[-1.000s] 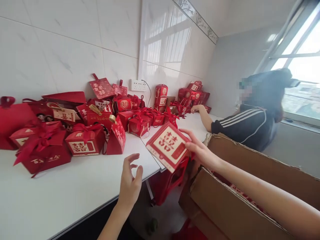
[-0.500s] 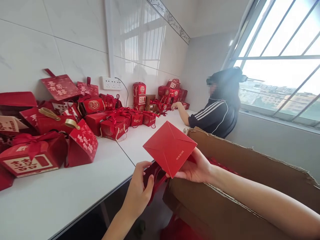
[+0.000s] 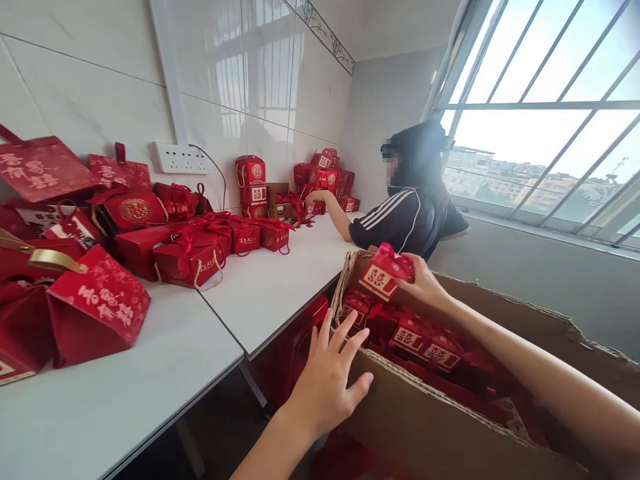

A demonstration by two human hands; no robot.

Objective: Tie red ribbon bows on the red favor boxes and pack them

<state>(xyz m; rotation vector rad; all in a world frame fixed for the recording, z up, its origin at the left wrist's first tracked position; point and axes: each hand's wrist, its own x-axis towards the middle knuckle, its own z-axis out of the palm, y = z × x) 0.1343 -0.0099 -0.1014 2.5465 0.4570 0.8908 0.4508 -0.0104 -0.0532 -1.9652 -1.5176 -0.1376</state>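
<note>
My right hand (image 3: 425, 283) grips a small red gift box (image 3: 379, 280) with a ribbon bow on top and a cream panel with a red character. It is held at the far left corner inside a large cardboard box (image 3: 425, 400). Several similar red gift boxes (image 3: 407, 337) lie inside, partly hidden by my right forearm. My left hand (image 3: 330, 373) has its fingers spread by the cardboard box's near left edge and holds nothing. Whether its fingertips touch the cardboard, I cannot tell.
A white table (image 3: 185, 360) runs along the tiled wall, with many red gift boxes (image 3: 193, 250) near the wall. A power strip (image 3: 181, 159) is on the wall. A co-worker (image 3: 410, 200) in a dark striped top sits at the far end, one arm on the table. A barred window is right.
My right hand has moved the gift box down over the cardboard box and turned it from base-up to bow-up. My left hand has moved right, fingers spread. The view has swung right.
</note>
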